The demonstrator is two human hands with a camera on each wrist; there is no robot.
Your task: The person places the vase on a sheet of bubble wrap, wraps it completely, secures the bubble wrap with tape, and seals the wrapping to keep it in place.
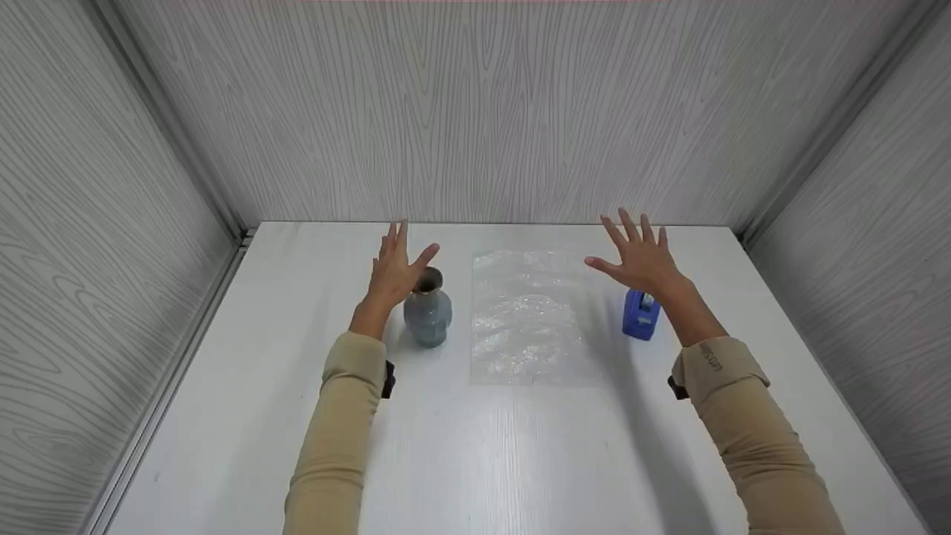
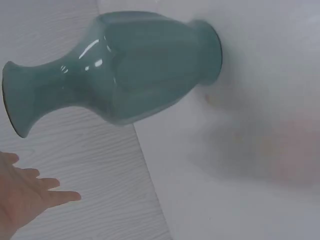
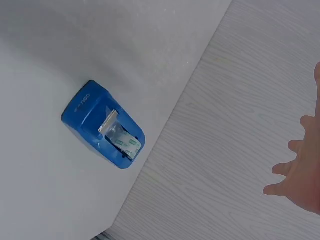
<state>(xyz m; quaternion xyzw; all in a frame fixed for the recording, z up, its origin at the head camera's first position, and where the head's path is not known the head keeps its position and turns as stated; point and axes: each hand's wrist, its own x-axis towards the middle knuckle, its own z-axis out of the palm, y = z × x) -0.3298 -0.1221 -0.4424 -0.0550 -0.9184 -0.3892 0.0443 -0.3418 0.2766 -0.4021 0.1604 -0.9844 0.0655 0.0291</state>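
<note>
- Hovering with fingers spread and nothing held, the left hand is just beside the vase, left of centre in the head view; the glazed vase looks rigid, slick and breakable, probably best held round its narrow neck with support beneath.
- The right hand, fingers also splayed, is near the blue tape dispenser, right of centre; it looks stiff and sturdy, likely easiest gripped by its sides.
- The clear plastic sheet, mid-frame, looks light, limp and slippery; pinch an edge.
</note>
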